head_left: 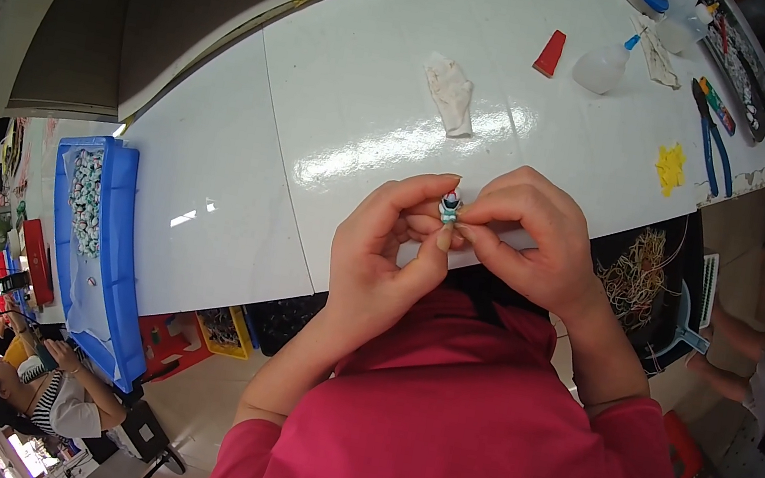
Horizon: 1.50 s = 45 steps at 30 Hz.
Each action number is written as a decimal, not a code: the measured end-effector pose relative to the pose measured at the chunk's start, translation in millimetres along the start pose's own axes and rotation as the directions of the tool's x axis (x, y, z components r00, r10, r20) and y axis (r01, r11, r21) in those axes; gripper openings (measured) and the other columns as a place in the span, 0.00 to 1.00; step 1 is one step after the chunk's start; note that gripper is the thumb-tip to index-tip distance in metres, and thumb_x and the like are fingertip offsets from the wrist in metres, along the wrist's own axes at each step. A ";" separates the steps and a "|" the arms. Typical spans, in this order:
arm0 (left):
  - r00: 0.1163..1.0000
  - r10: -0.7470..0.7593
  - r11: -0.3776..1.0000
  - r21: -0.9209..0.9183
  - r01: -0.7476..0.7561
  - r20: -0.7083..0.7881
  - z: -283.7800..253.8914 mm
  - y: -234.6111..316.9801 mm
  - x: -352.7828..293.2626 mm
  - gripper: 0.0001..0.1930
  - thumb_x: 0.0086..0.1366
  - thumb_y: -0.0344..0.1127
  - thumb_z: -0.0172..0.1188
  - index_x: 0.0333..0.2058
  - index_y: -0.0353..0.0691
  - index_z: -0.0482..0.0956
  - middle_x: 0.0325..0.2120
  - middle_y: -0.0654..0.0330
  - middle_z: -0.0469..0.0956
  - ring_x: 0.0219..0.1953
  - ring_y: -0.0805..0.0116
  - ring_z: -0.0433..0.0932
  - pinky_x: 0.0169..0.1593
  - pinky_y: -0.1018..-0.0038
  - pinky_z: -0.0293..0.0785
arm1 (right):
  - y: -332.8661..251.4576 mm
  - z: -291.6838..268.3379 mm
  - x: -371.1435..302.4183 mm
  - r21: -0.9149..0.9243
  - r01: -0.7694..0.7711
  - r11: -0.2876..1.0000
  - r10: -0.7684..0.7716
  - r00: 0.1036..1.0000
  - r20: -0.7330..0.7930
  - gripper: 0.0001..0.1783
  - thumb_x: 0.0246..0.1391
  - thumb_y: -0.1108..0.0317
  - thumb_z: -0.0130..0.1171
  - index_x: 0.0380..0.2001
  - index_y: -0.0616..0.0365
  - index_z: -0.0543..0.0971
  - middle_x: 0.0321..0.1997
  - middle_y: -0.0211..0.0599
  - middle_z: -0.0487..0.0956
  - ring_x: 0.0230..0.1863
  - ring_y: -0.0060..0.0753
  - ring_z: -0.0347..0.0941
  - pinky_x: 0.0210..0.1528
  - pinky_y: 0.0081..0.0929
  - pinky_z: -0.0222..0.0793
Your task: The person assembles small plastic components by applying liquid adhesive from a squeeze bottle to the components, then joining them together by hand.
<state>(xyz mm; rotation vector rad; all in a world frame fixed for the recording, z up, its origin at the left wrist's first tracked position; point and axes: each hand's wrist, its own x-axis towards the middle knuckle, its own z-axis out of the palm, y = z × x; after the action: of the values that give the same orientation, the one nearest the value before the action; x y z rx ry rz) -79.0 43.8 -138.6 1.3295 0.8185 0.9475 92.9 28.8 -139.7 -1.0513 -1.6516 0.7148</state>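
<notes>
A tiny toy figure (450,207), white and dark on top with a teal lower part, is held upright over the near edge of the white table (216,153). My left hand (392,241) pinches it, thumb below and index finger near its top. From the right, my right hand (534,228) brings thumb and index finger together at the figure's side. Whether something smaller sits between those right fingertips is too small to tell. Past my hands a white cloth finger glove or rag (450,97) lies on the table.
A blue tray (116,247) of small figures stands at left. Toward the far right are a red wedge-shaped piece (550,53), a squeeze bottle (602,69), blue-handled pliers (711,141) and yellow scraps (670,168). Another person (49,386) sits at lower left.
</notes>
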 end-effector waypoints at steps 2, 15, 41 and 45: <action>1.000 -0.005 1.000 -0.013 0.004 -0.009 0.8 0.7 0.8 0.20 0.56 0.16 0.53 0.49 0.32 0.69 0.33 0.61 0.72 0.36 0.74 0.77 0.43 0.81 0.74 | 0.7 0.2 -0.2 -0.003 -0.001 1.000 0.001 1.000 0.004 0.10 0.40 0.81 0.61 0.29 0.59 0.74 0.28 0.34 0.74 0.27 0.31 0.73 0.27 0.23 0.70; 1.000 0.000 0.999 -0.047 0.000 -0.012 0.7 -8.9 4.4 0.20 0.56 0.16 0.54 0.49 0.31 0.69 0.33 0.61 0.69 0.35 0.75 0.77 0.43 0.81 0.75 | 8.3 -0.1 1.1 -0.018 0.009 1.000 -0.009 1.000 0.009 0.10 0.41 0.81 0.61 0.30 0.59 0.75 0.28 0.35 0.75 0.28 0.29 0.73 0.27 0.22 0.71; 0.994 -0.104 0.992 -0.068 0.106 0.034 17.5 1.2 16.9 0.17 0.63 0.21 0.43 0.51 0.30 0.67 0.41 0.55 0.74 0.34 0.76 0.76 0.41 0.81 0.72 | 18.5 -9.6 2.2 -0.079 0.064 0.995 -0.072 0.992 -0.103 0.12 0.40 0.77 0.64 0.31 0.58 0.74 0.30 0.34 0.75 0.29 0.32 0.73 0.30 0.24 0.70; 0.996 -0.088 0.994 -0.063 0.090 0.024 18.9 1.2 17.0 0.17 0.63 0.21 0.42 0.51 0.30 0.67 0.42 0.55 0.74 0.35 0.76 0.76 0.42 0.80 0.72 | 19.4 -10.4 2.1 -0.112 0.087 0.990 -0.099 0.990 -0.104 0.12 0.39 0.77 0.65 0.31 0.58 0.75 0.29 0.34 0.75 0.29 0.32 0.73 0.29 0.24 0.69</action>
<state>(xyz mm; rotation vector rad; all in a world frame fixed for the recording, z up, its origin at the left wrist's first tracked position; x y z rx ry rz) -55.0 51.5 -135.2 1.2359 0.8178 0.8808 108.3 38.9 -151.9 -1.0620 -1.6471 0.5034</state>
